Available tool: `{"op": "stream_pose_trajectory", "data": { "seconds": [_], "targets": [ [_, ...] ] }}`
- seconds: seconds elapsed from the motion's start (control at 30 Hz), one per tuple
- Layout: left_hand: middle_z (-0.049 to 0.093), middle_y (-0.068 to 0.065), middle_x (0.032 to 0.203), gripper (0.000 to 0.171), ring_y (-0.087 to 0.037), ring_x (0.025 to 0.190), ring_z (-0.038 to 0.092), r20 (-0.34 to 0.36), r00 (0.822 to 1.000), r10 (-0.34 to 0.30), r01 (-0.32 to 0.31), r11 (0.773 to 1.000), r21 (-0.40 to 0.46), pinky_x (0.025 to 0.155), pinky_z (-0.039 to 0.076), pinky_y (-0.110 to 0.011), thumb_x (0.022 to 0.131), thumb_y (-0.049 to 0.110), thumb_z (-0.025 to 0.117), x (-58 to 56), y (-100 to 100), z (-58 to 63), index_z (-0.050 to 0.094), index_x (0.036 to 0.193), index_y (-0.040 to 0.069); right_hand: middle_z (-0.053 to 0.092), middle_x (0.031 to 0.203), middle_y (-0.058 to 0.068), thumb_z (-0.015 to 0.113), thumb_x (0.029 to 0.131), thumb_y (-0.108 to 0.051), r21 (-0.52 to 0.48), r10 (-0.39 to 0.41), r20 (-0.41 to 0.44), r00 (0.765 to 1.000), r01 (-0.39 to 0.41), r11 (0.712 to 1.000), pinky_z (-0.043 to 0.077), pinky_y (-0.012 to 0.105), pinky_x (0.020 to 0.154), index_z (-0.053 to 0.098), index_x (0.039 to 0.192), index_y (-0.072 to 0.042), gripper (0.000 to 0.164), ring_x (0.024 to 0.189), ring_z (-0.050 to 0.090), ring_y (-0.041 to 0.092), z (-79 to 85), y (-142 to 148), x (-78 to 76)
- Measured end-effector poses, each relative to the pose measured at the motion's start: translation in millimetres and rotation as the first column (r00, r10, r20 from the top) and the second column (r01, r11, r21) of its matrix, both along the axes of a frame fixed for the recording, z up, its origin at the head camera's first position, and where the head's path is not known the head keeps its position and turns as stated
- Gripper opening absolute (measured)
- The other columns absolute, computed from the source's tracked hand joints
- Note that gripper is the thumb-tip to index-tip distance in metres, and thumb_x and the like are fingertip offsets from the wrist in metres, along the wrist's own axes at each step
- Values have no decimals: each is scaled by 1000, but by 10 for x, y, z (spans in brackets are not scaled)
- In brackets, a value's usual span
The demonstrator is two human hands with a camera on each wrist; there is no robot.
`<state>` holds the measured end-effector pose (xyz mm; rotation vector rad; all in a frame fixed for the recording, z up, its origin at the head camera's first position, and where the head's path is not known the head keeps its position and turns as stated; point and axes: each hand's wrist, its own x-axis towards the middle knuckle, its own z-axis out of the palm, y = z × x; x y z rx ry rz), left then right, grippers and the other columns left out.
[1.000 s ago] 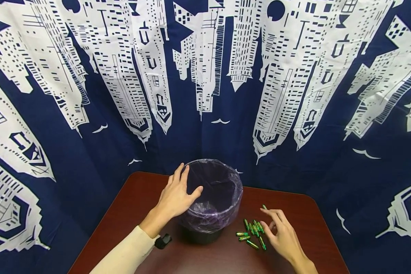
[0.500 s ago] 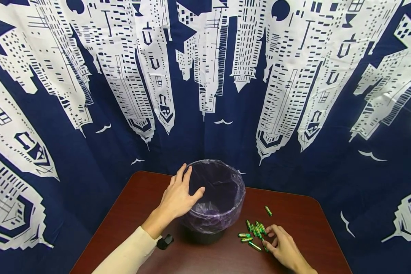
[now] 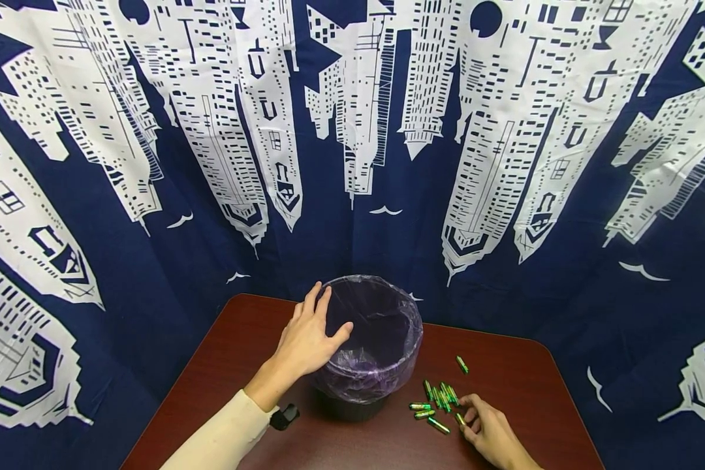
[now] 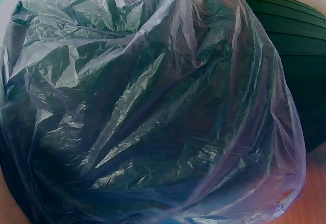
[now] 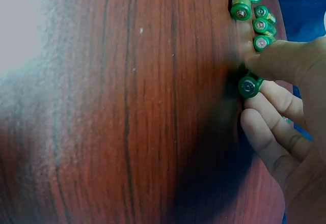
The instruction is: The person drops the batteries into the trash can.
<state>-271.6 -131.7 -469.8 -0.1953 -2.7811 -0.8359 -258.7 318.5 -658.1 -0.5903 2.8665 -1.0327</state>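
Observation:
In the head view, my left hand (image 3: 310, 343) rests at the left rim of a dark trash bin (image 3: 352, 410), fingers spread and thumb over the opening. A clear purplish bag (image 3: 367, 386) lines the bin and folds over its rim; it fills most of the left wrist view. Right of the bin, my right hand (image 3: 493, 431) pinches a green battery (image 5: 249, 86) between thumb and fingers, low over the table. Several more green batteries (image 3: 440, 395) lie in a loose cluster just left of those fingers.
One battery (image 3: 462, 364) lies apart, farther back on the table. The reddish-brown wooden table (image 3: 523, 372) has rounded back corners. Behind it hangs a navy curtain (image 3: 329, 241) with white skyline buildings. A small black object (image 3: 284, 416) sits by the left cuff.
My right hand has come down and nearer from beside the far battery, and now pinches a battery at the cluster's near right side. My left hand stays at the bin rim.

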Motion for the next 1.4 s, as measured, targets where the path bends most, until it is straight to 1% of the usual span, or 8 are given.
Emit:
{"op": "stream_pose_trajectory", "data": {
  "seconds": [0.13, 0.43, 0.63, 0.77, 1.0, 1.13, 1.27, 1.4],
  "targets": [
    [24, -14, 195, 99, -48, 163, 50, -1, 1000, -1, 1, 1000, 1, 114, 62, -74, 105, 66, 66, 11, 11, 16, 37, 183, 12, 69, 93, -2, 86, 91, 8, 16, 4, -11, 1000, -4, 1000, 57, 22, 66, 69, 133, -1, 46, 80, 60, -4, -3, 34, 17],
    [24, -13, 195, 98, -48, 164, 50, -2, 1000, 3, -3, 1000, 11, 112, 62, -76, 105, 65, 67, 14, 18, 4, 38, 183, 11, 72, 90, -2, 87, 87, 11, 21, 31, -103, 994, -29, 999, 56, 21, 62, 70, 125, -1, 43, 77, 61, -5, -46, 64, 65],
    [23, -13, 196, 99, -49, 159, 53, -5, 1000, -4, 4, 999, 46, 113, 61, -77, 105, 64, 67, 9, 19, -12, 37, 183, 11, 73, 93, -1, 87, 88, 10, 20, -40, -83, 996, 42, 999, 57, 21, 64, 74, 124, -6, 42, 79, 61, -5, -27, 57, 95],
    [25, -14, 195, 100, -51, 160, 54, -16, 1000, -6, 7, 998, 69, 117, 58, -79, 105, 64, 68, -6, 20, -18, 35, 184, 11, 74, 97, -1, 87, 89, 10, 6, -99, -71, 992, 100, 995, 59, 21, 68, 78, 125, -9, 41, 80, 62, -3, 30, 36, 103],
    [25, -16, 194, 103, -56, 166, 50, 5, 1000, 17, -17, 989, 150, 128, 49, -79, 105, 61, 69, 9, 12, -43, 30, 185, 10, 73, 94, 3, 88, 88, 14, -52, -167, -148, 975, 161, 986, 62, 19, 67, 83, 123, -12, 44, 77, 64, -6, 236, -6, 91],
    [24, -16, 194, 106, -53, 163, 56, 34, 999, 23, -29, 980, 197, 129, 50, -75, 105, 61, 71, 4, -4, -39, 27, 186, 8, 72, 95, 4, 90, 88, 15, -70, -160, -216, 963, 148, 986, 63, 17, 68, 83, 122, -14, 45, 80, 65, -6, 393, -43, 67],
    [28, -17, 193, 108, -53, 157, 62, 56, 998, 29, -41, 975, 220, 127, 53, -74, 105, 61, 73, 3, -37, -24, 26, 186, 7, 72, 95, -2, 92, 86, 15, -76, -155, -315, 936, 138, 988, 63, 17, 67, 83, 121, -18, 48, 81, 67, -4, 576, -108, 12],
    [33, -20, 190, 109, -54, 156, 63, 79, 996, 30, -46, 976, 215, 127, 52, -74, 105, 62, 72, 1, -67, -28, 23, 187, 9, 74, 99, -2, 91, 86, 16, -92, -150, -360, 921, 124, 988, 64, 16, 69, 83, 122, -13, 47, 83, 68, -5, 781, -182, -47]
  ]
}}
